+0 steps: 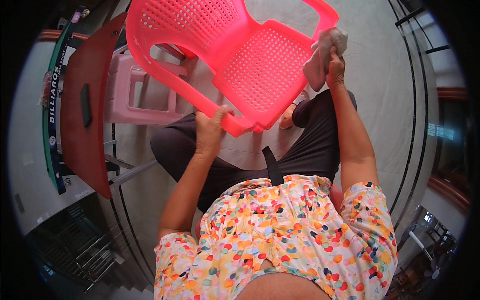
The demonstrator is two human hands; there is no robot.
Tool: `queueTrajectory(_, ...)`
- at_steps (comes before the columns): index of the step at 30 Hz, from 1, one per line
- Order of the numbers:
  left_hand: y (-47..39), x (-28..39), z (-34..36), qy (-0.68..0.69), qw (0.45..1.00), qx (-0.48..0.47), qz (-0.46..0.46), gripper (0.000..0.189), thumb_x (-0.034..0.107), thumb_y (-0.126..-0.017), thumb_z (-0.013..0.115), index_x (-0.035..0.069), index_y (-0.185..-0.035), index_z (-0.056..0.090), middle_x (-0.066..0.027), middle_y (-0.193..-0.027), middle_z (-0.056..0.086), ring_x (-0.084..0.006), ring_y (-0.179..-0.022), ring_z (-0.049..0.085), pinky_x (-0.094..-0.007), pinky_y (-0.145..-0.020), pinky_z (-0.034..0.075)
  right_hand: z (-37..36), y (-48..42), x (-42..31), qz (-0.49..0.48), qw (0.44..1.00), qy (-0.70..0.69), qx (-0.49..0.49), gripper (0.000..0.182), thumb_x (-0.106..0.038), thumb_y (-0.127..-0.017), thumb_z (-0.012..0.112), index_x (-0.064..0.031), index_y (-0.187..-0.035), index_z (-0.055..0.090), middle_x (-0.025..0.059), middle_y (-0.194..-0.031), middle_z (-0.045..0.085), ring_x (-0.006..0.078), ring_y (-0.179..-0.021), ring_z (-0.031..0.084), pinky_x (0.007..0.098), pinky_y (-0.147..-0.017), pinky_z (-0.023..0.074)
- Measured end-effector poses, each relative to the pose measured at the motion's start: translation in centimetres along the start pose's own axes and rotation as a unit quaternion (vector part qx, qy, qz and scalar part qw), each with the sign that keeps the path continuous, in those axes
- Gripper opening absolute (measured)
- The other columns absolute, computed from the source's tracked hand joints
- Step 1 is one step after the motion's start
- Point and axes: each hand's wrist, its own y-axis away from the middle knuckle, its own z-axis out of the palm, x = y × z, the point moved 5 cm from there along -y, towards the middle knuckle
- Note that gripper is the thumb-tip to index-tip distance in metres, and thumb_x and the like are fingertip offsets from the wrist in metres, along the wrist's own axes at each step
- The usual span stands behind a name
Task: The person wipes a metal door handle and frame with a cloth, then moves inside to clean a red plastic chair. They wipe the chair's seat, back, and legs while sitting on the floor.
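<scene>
A bright pink plastic armchair (264,69) with a perforated seat and back stands tilted before me, between and beyond my knees. My left hand (212,127) grips the front end of its left armrest (180,90), thumb on top. In my right hand (336,68) is a bunched, greyish-white cloth (318,63), held against the chair's other armrest near the seat's right edge. The cloth hides part of that armrest and the fingers behind it. Only part of the chair's back is inside the picture.
At left stands a red-topped table (84,105) with a dark flat object (86,105) on it. Beneath its edge is a pale pink plastic stool (150,88). A toy billiard table (56,101) lies further left. The grey tiled floor (375,75) bears black stripes.
</scene>
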Motion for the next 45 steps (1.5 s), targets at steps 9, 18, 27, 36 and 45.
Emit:
queueTrajectory(9, -8.2, 11.4, -6.1, -0.38, 0.776, 0.282, 0.416, 0.066, 0.024, -0.075, 0.064, -0.004, -0.125, 0.03, -0.0209, -0.118, 0.04, -0.0309, -0.111, 0.042, -0.0389, -0.081, 0.045, 6.5, 5.7, 4.5, -0.164, 0.968, 0.038, -0.188, 0.038, -0.028, -0.091, 0.052, -0.0012, -0.117, 0.049, 0.0052, -0.106, 0.057, 0.0136, -0.09, 0.055, 0.0236, -0.078, 0.0448)
queueTrajectory(18, -9.6, 9.2, -0.8, -0.692, 0.62, 0.279, 0.242, 0.027, 0.016, -0.07, 0.059, 0.008, -0.097, 0.06, -0.0163, -0.116, 0.045, -0.06, -0.119, 0.012, -0.0631, -0.072, 0.042, 10.7, 18.2, 9.2, -0.181, 0.659, 0.604, -0.41, 0.046, -0.05, -0.082, 0.049, -0.0175, -0.115, 0.053, 0.0093, -0.135, 0.034, 0.0329, -0.127, 0.025, 0.0694, -0.094, 0.0172)
queueTrajectory(27, -7.6, 10.6, -0.2, -0.677, 0.621, 0.28, 0.28, 0.02, 0.018, -0.071, 0.059, 0.004, -0.085, 0.063, -0.0156, -0.103, 0.049, -0.0591, -0.117, 0.016, -0.0573, -0.068, 0.048, 9.9, 9.9, 7.9, -0.259, 0.646, 0.677, -0.239, 0.026, -0.023, -0.078, 0.055, -0.0165, -0.103, 0.053, 0.0096, -0.108, 0.048, 0.0296, -0.105, 0.045, 0.054, -0.08, 0.0389)
queueTrajectory(36, -5.6, 11.7, 0.5, -0.693, 0.599, 0.283, 0.284, 0.022, 0.024, -0.07, 0.059, 0.009, -0.085, 0.066, -0.0159, -0.104, 0.05, -0.0602, -0.113, 0.019, -0.0569, -0.074, 0.047, 4.6, -0.7, 1.8, -0.132, 0.639, 0.753, 0.085, 0.028, -0.037, -0.09, 0.036, -0.0332, -0.113, 0.051, 0.0095, -0.118, 0.046, 0.0291, -0.108, 0.044, 0.0501, -0.081, 0.0395)
queueTrajectory(45, -5.4, 11.5, 0.6, -0.685, 0.602, 0.274, 0.306, 0.026, 0.025, -0.068, 0.06, 0.009, -0.087, 0.066, -0.0176, -0.107, 0.049, -0.0576, -0.115, 0.017, -0.0579, -0.08, 0.043, 15.0, 14.4, 7.5, -0.148, 0.685, 0.652, -0.29, 0.037, -0.035, -0.077, 0.059, -0.0257, -0.112, 0.052, 0.0156, -0.1, 0.05, 0.0356, -0.093, 0.051, 0.0505, -0.072, 0.0435)
